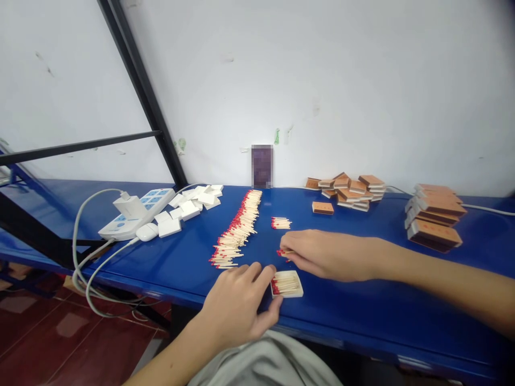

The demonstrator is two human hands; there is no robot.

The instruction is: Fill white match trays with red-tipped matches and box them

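Note:
My left hand [243, 303] grips the left end of a small white tray [298, 292], which lies near the table's front edge with red-tipped matches inside. Just above and right of it, my right hand [328, 254] is closed in a pinch on a few matches [285, 252], their red heads pointing left. Beyond the right hand lies a small group of matches [281, 223]. A long, curving pile of matches [237, 230] stretches away to the left of both hands.
White trays [195, 202] lie heaped at the back left, beside a power strip [159, 205] with cables. Brown matchboxes [350, 190] are piled at the back right, one single box [322, 207] before them. More boxes [434, 214] are stacked farther right. A pixelated object [262, 166] stands by the wall.

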